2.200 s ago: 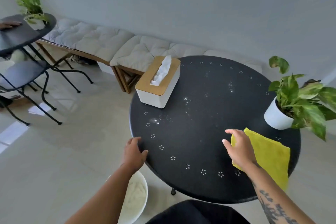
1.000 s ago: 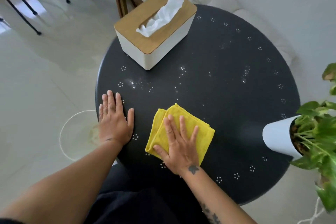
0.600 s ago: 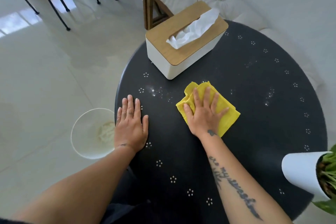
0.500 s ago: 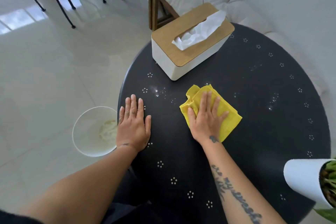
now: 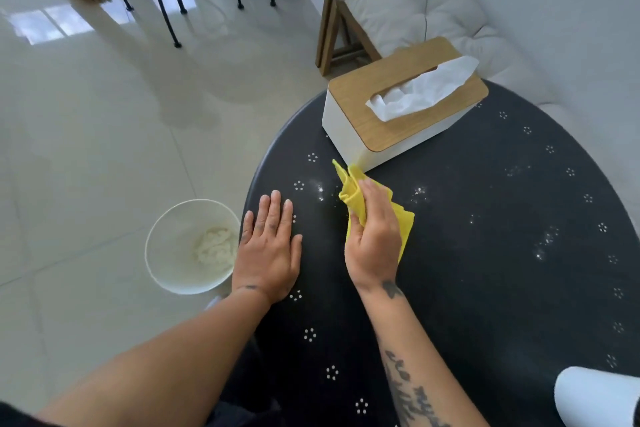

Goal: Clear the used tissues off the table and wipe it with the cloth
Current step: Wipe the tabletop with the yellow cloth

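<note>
Wiping underway, I judge: right hand (image 5: 375,239) fingers curled around bunched yellow cloth (image 5: 356,196) beside tissue box (image 5: 403,107), left hand (image 5: 270,246) flat, fingers together, on table (image 5: 502,270); white specks (image 5: 319,189) need passes next.

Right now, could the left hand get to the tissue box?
Probably yes. The left hand lies flat on the table, and only bare tabletop lies between it and the tissue box; the yellow cloth sits off to the right.

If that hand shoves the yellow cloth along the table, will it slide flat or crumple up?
Probably crumple: the yellow cloth already bunches into soft folds under the right hand, so it looks floppy and light. On the black table it likely drags rather than glides.
</note>
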